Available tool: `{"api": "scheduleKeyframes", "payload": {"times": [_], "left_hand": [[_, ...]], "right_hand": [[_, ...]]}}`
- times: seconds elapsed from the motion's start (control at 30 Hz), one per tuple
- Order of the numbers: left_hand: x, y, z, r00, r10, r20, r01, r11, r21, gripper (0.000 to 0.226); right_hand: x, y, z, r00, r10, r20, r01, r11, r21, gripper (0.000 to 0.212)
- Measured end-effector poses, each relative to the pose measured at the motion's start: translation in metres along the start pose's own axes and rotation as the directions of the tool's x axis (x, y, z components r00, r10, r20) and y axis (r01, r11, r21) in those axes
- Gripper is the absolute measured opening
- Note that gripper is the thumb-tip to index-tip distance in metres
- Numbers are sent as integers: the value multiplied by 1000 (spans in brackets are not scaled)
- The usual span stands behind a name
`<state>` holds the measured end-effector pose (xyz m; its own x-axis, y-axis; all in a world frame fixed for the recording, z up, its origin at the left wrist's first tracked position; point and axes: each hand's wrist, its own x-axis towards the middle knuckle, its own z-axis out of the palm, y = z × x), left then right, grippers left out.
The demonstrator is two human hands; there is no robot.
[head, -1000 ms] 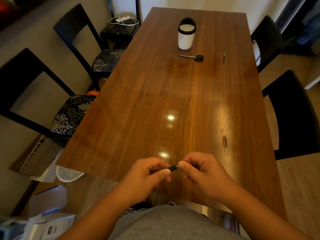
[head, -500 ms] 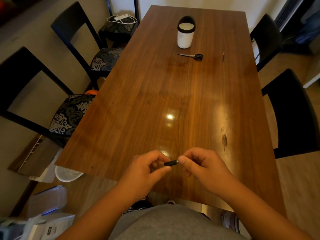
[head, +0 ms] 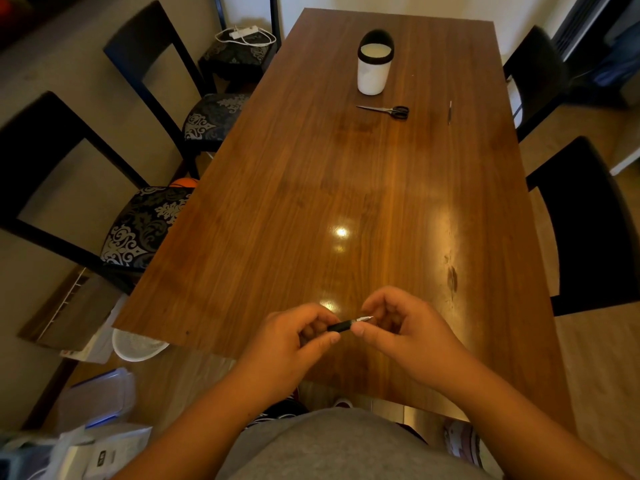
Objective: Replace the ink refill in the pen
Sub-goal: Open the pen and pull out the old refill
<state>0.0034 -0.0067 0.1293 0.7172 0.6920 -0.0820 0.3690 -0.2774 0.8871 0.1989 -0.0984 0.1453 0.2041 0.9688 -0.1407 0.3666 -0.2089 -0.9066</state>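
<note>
A black pen point(head: 341, 326) with a silver tip pointing right is held between both hands above the near edge of the wooden table point(head: 346, 188). My left hand point(head: 294, 344) pinches the pen's barrel, most of which is hidden in the fist. My right hand point(head: 398, 327) grips the front end, thumb under the silver tip. A thin dark refill-like stick point(head: 450, 111) lies on the table at the far right.
A white cup with a black rim point(head: 372, 69) stands at the far end, with black-handled scissors point(head: 386, 110) lying just in front of it. Dark chairs point(head: 145, 223) line both sides of the table. Bags and a white basket point(head: 136, 344) sit on the floor at left.
Both hands have lifted slightly away from me over the table. My right fingers have shifted, and the pen's silver tip now shows between the hands.
</note>
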Motion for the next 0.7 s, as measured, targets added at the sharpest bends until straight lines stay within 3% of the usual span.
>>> {"api": "scheduleKeyframes", "payload": {"times": [0.23,0.43,0.7], "left_hand": [[-2,-2,-2,1000,2,-13,-2,1000,18,14],[-3,-4,-3,1000,5,1,-5,1000,2,13],[-4,-8,-4,1000,3,7,-3,1000,7,13]], "right_hand": [[0,-2,4,999,-24,41,25,999,-21,3],[2,-4,5,998,-46,30,47,999,-8,26],[2,-7,8,999,-14,40,15,1000,-23,9]]}}
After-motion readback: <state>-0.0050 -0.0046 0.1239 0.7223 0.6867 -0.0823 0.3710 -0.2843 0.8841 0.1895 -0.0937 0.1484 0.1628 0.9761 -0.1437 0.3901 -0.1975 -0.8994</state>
